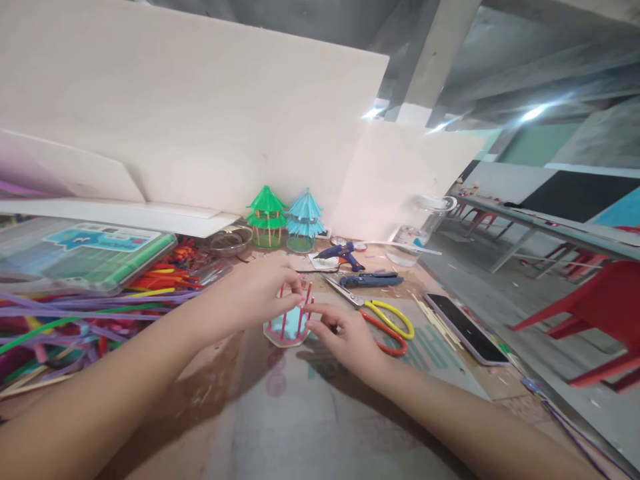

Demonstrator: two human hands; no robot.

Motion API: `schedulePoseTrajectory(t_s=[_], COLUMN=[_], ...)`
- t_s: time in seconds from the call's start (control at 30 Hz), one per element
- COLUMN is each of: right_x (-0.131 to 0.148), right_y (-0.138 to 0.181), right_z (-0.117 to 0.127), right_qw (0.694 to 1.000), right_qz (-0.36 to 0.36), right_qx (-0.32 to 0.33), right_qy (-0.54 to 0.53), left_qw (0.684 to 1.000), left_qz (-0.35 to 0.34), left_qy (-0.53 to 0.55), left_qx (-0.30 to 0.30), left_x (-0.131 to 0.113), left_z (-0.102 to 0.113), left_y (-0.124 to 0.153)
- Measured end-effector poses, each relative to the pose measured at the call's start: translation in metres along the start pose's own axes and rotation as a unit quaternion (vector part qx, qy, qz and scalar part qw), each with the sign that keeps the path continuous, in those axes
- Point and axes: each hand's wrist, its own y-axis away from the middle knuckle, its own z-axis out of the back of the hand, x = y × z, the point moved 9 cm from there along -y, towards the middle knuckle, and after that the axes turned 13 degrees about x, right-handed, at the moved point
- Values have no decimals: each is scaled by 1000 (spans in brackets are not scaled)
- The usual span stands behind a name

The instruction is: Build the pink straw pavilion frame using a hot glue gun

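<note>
A small octagonal base (289, 337) with a pale blue floor stands at the middle of the work surface. Several thin dark pink sticks (283, 327) rise upright from it. From the left, my left hand (255, 287) reaches over the base, with thumb and fingertips closed at the top of a stick. On the right side, my right hand (345, 337) has its index finger and thumb bent in at another pink stick. The exact contact of the fingertips is partly hidden.
Behind stand a green pagoda model (267, 217) and a blue one (305, 220), with a glue gun (345, 255) beside them. Pliers (373, 279), scissors (367, 305), thin wooden sticks (437, 323) and a phone (466, 328) lie right. Coloured strips (75, 320) and a plastic case (85, 257) crowd the left.
</note>
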Motion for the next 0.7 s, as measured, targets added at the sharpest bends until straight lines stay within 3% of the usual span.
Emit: schedulePoseTrajectory(t_s=[0.37,0.7], right_x=[-11,-5], right_y=[-10,-6], right_z=[-17,-13], right_qw=[999,1000], right_qz=[-28,11], right_qx=[22,4], right_qy=[26,20], left_qw=[999,999], left_qz=[16,4], left_qy=[-21,-47], left_qx=[30,18], left_x=[-2,-3], left_z=[-3,-4], left_y=[-4,-4])
